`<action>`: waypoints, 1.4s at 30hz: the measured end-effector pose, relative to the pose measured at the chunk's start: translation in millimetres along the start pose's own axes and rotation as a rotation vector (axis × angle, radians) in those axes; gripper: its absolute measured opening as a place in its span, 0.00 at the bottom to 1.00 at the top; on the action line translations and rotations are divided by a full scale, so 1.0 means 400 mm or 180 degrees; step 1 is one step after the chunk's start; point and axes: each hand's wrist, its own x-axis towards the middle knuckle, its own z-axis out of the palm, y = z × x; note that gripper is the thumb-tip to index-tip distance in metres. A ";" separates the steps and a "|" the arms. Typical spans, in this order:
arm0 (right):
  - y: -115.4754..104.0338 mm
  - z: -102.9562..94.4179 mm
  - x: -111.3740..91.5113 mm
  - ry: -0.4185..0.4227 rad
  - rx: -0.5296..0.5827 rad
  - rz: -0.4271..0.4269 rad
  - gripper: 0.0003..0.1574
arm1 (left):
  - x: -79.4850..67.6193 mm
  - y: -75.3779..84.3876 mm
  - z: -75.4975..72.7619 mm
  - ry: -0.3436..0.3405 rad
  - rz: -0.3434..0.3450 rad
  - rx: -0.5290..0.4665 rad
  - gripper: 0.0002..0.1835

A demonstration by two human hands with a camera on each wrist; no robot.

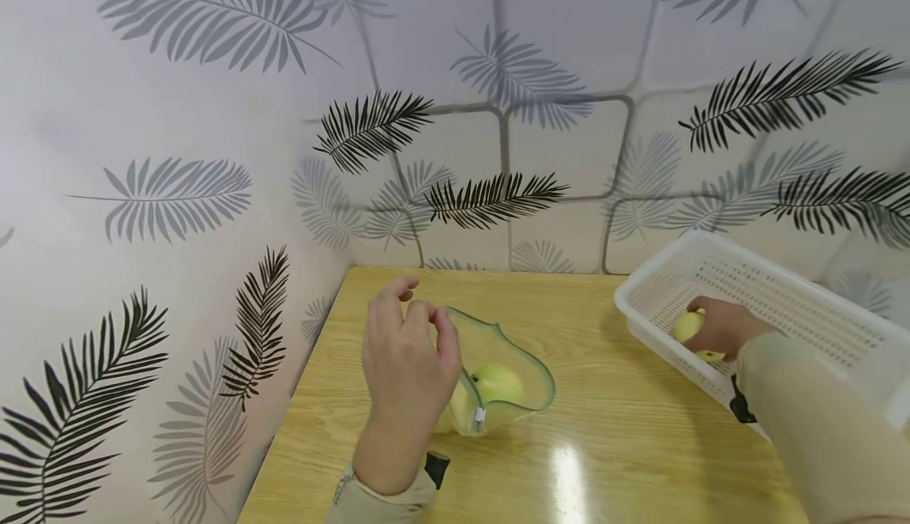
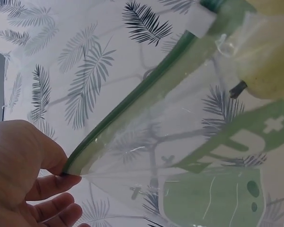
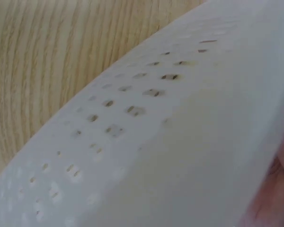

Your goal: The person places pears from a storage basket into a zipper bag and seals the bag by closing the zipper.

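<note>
Left hand [image 1: 407, 366]: pinches the green rim of the clear bag [image 1: 508, 374].
Right hand [image 1: 720, 328]: grips a yellow fruit [image 1: 688, 325] in the white basket [image 1: 782, 291], partly hidden.

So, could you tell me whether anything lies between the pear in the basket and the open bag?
Nothing visible does: only bare tabletop separates the pear, gripped by the right hand, from the bag, whose mouth the left hand holds open.
</note>
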 end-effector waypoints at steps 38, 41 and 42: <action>-0.486 0.012 -0.323 0.1265 0.0436 -0.2047 0.56 | 0.007 0.047 0.029 0.0025 0.0144 -0.0096 0.09; -0.513 0.038 -0.346 0.1227 0.0525 -0.2330 0.56 | 0.004 0.051 0.038 0.0028 0.0138 -0.0112 0.08; -0.520 0.046 -0.352 0.1214 0.0550 -0.2408 0.57 | 0.003 0.053 0.040 0.0021 0.0134 -0.0109 0.08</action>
